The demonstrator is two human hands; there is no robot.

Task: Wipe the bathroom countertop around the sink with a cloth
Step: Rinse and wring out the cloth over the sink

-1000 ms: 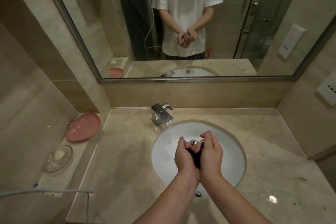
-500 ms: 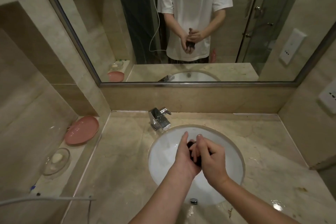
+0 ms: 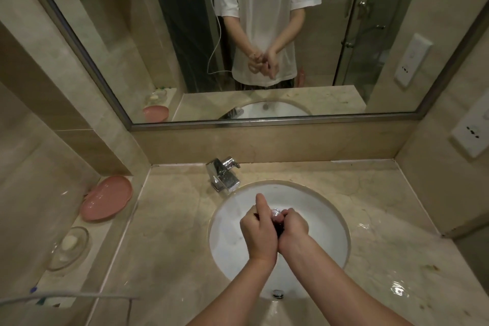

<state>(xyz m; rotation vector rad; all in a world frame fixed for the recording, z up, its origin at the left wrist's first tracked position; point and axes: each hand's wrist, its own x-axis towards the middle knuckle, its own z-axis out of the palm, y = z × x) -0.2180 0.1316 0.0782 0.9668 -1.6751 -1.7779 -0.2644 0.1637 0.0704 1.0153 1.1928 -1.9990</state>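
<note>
Dark cloth (image 3: 278, 227) squeezed between left hand (image 3: 258, 233) and right hand (image 3: 292, 227), fingers clamped round it, over white sink (image 3: 232, 235); likely to drip onto wet countertop (image 3: 172, 219) if under-wrung

Pink dish (image 3: 106, 198), glass soap dish (image 3: 69, 247), chrome faucet (image 3: 223, 176), mirror (image 3: 185, 34)

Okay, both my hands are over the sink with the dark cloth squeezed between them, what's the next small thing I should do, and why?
Probably carry the cloth right, to the puddled countertop. Left hand and right hand clasp it over the sink, and water and specks show on that side.
</note>
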